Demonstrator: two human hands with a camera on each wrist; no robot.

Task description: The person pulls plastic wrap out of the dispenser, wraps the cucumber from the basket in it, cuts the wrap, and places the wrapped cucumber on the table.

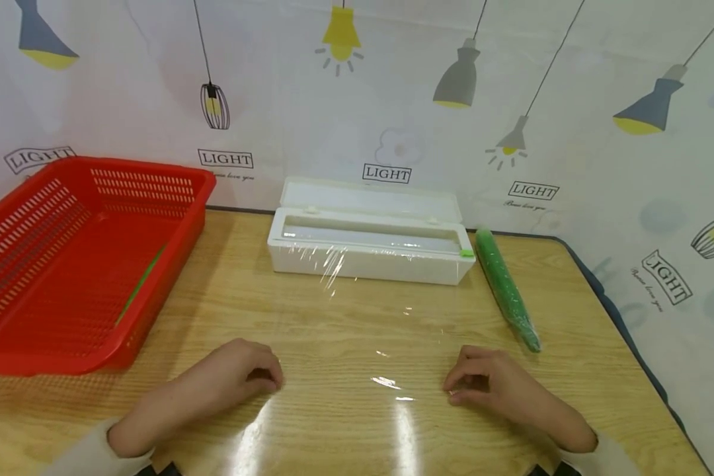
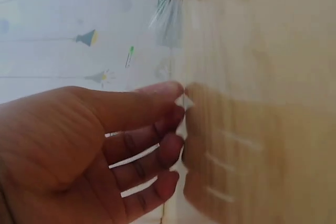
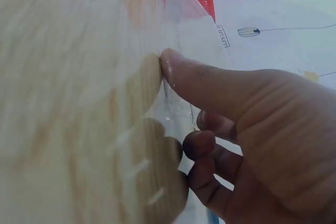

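Reaching forward from pale sleeves (image 1: 92, 455), a person's two hands are well apart over the near part of a wooden table (image 1: 333, 423), the left grip (image 1: 232, 370) and the right grip (image 1: 500, 383) each pinching a side of a clear film (image 1: 383, 353) between thumb and fingertips. The film spreads between them, marked by small glints; whether it touches the wood is hard to tell. At the left sits a red slotted basket (image 1: 169, 264), a thin green line (image 1: 139, 287) showing along its right inner wall. To the right a green cucumber (image 1: 504, 284) in shiny wrap lies slanting, its far end just beside a long white box (image 1: 404, 268). Over that box's front wall runs the creased film; a small green piece (image 1: 467, 253) marks its right corner, and its lid (image 1: 369, 198) stands raised behind. Farthest back hangs a pale backdrop (image 1: 309, 99) printed with lamps.
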